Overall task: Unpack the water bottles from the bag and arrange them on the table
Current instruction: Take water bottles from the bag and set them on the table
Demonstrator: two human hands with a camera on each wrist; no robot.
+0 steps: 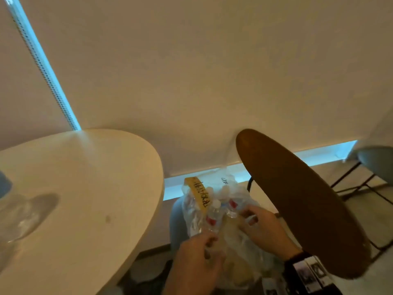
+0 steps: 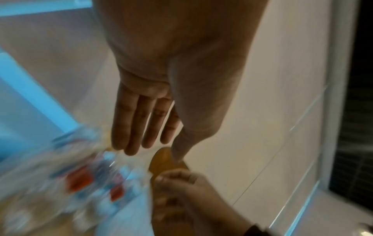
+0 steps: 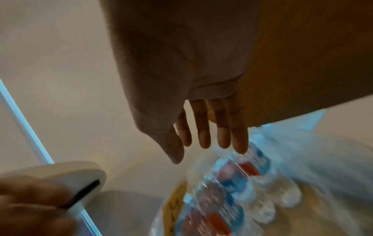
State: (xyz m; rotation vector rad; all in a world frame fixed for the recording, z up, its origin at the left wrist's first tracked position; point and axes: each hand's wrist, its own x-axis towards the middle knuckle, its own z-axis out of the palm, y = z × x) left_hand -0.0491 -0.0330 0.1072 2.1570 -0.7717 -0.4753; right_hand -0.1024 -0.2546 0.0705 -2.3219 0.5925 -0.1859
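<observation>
A clear plastic bag (image 1: 214,186) with a yellow strip of tape holds several small water bottles (image 1: 213,218) with red labels and white caps. It sits low down between the table and a brown chair back. My left hand (image 1: 197,254) is at the bag's near side. My right hand (image 1: 263,226) is at its right edge. In the left wrist view my left hand (image 2: 150,144) has straight fingers just above the blurred bottles (image 2: 90,180) and holds nothing. The right wrist view shows my right hand (image 3: 198,150) hovering flat over the bottles (image 3: 232,183).
A cream oval table (image 1: 85,188) fills the left, with one clear bottle (image 1: 12,213) blurred at its left edge. The brown chair back (image 1: 297,199) stands close on the right. A grey seat (image 1: 176,220) is under the bag. Another chair (image 1: 376,160) is far right.
</observation>
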